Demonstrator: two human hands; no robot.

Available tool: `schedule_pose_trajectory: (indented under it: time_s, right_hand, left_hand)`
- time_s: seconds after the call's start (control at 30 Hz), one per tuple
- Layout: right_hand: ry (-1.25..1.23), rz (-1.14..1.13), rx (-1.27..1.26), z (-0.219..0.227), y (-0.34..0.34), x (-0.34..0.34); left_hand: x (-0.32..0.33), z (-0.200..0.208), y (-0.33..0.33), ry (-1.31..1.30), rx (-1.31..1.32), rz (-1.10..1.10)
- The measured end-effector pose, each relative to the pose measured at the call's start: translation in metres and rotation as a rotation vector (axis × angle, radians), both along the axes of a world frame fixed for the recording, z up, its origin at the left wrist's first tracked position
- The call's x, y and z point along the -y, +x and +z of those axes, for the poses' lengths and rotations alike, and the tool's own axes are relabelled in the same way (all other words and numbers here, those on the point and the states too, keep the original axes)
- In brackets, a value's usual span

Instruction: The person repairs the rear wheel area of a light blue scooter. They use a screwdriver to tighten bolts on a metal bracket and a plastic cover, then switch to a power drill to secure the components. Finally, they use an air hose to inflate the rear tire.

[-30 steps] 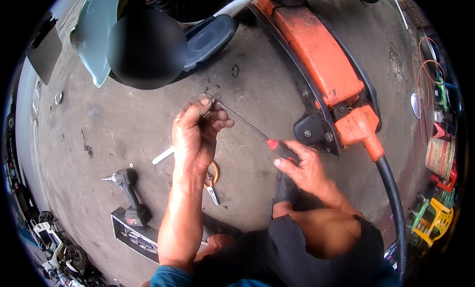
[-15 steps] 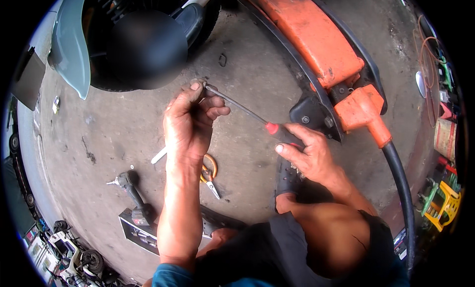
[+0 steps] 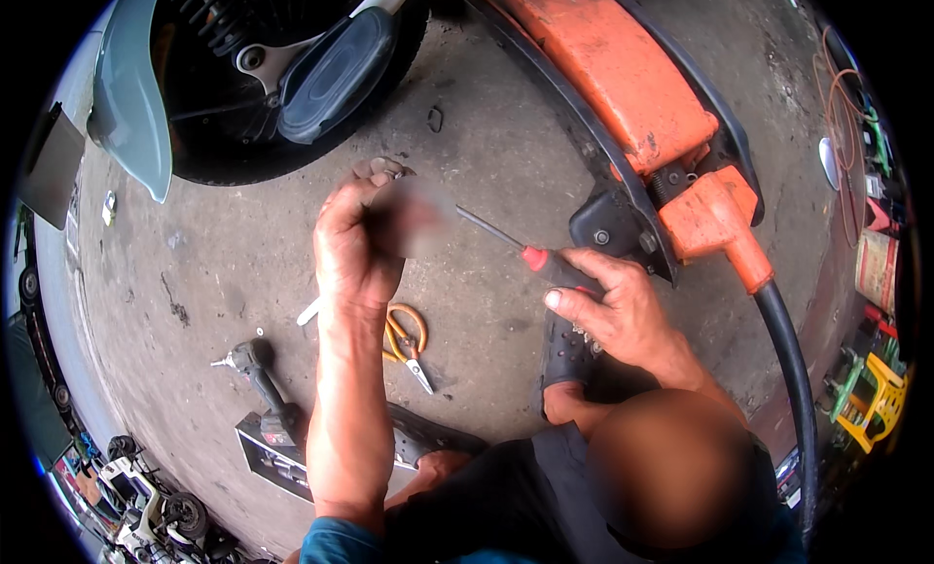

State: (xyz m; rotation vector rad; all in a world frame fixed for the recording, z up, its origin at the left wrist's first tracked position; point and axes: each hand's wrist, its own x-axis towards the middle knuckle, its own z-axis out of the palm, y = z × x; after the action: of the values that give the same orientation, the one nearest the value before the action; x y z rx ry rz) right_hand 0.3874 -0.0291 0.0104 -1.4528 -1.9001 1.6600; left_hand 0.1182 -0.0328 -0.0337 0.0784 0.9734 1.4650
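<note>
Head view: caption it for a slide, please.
Right hand gripping a screwdriver angled toward the left hand, orange-handled scissors on the floor.

The grey floor (image 3: 496,365) is stained; paler paving (image 3: 66,292) borders its left.

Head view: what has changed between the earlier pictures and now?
The view shifted; the left hand and forearm appear further left, uncovering more of the orange-handled scissors. The right hand still grips the screwdriver; the power tool stayed put. Blur hides the left hand's grip.
</note>
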Motion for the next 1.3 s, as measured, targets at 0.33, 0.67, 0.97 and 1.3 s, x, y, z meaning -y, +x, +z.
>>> schedule_pose_trajectory:
  time_s: [0.33, 0.67, 0.97, 1.3]
  right_hand:
    - [-0.296, -0.156, -0.111, -0.003, -0.012, 0.003]
    - [-0.185, -0.141, -0.137, -0.007, -0.029, -0.009]
    - [-0.109, -0.079, -0.097, 0.001, -0.039, -0.014]
    - [0.048, -0.058, -0.046, 0.010, -0.051, -0.008]
  left_hand:
    - [-0.022, 0.002, 0.022, 0.007, 0.035, 0.047]
    - [-0.035, -0.005, 0.025, 0.104, 0.071, 0.184]
    - [-0.041, -0.001, 0.016, 0.098, 0.093, 0.210]
    - [-0.040, -0.004, 0.006, 0.141, 0.146, 0.185]
